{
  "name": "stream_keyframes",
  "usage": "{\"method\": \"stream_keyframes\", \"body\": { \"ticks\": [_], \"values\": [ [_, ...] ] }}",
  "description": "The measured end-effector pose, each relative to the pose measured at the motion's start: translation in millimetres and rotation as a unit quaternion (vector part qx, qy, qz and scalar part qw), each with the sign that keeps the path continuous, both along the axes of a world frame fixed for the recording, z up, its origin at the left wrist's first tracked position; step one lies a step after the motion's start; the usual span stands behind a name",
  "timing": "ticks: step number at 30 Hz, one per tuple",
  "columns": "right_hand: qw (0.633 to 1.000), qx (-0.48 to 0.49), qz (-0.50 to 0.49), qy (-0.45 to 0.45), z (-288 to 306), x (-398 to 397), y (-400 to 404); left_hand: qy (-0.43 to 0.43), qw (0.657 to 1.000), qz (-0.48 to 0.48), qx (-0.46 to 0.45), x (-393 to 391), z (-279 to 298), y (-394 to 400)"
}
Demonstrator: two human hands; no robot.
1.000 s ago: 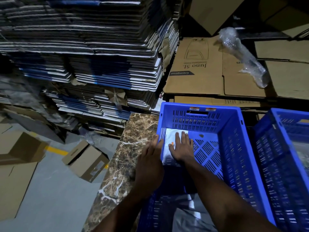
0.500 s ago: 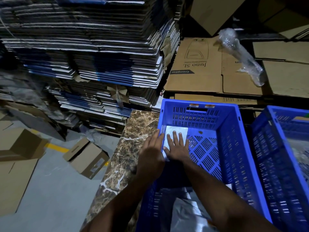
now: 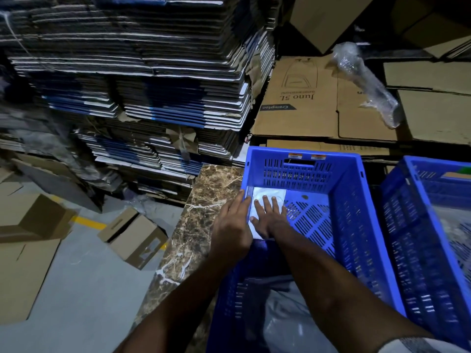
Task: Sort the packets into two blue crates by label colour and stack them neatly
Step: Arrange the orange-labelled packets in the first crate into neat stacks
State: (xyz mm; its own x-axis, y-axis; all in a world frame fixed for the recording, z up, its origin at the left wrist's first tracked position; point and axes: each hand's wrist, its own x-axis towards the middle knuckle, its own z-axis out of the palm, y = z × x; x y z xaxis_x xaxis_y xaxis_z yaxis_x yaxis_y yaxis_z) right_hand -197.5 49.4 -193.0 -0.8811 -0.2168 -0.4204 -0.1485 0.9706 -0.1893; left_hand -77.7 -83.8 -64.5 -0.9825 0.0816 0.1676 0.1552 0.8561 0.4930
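A white packet (image 3: 267, 194) lies flat in the far left corner of the blue crate (image 3: 341, 189) in front of me. My right hand (image 3: 270, 219) rests flat on the packet with fingers spread. My left hand (image 3: 233, 225) lies with straight fingers against the crate's left wall, next to the packet's edge. A grey plastic packet (image 3: 283, 319) lies at the near end of the same crate, partly under my arms. A second blue crate (image 3: 430, 225) stands to the right with a clear wrapped packet (image 3: 458, 225) inside. No label colour shows.
The crates sit on a brown marble slab (image 3: 204, 212). Tall stacks of flattened cartons (image 3: 142, 80) rise to the left and behind. Flat brown cardboard (image 3: 300, 98) with a bubble-wrap roll (image 3: 367, 82) lies beyond the crates. Loose boxes (image 3: 132, 235) sit on the grey floor at left.
Both hands have slid the white packet further into the crate's far left corner. My right hand stays flat on it.
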Motion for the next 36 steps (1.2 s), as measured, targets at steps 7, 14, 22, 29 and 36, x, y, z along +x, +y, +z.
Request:
{"method": "stream_keyframes", "body": {
  "ticks": [7,14,22,29,36],
  "values": [
    [1.0,-0.013,-0.018,0.017,23,33,17,-0.074,0.996,0.037,-0.034,2,13,8],
    [1.0,0.001,-0.007,-0.02,18,54,20,-0.075,0.995,0.035,-0.049,4,19,9],
    [0.998,-0.046,-0.035,0.027,57,57,35,-0.046,0.997,0.021,-0.059,1,10,6],
    [0.981,-0.147,-0.071,0.104,125,114,91,0.081,0.986,-0.044,-0.142,9,14,11],
    [0.939,-0.237,-0.149,0.202,139,211,122,-0.131,0.937,-0.315,-0.072,58,21,31]
  ]
}}
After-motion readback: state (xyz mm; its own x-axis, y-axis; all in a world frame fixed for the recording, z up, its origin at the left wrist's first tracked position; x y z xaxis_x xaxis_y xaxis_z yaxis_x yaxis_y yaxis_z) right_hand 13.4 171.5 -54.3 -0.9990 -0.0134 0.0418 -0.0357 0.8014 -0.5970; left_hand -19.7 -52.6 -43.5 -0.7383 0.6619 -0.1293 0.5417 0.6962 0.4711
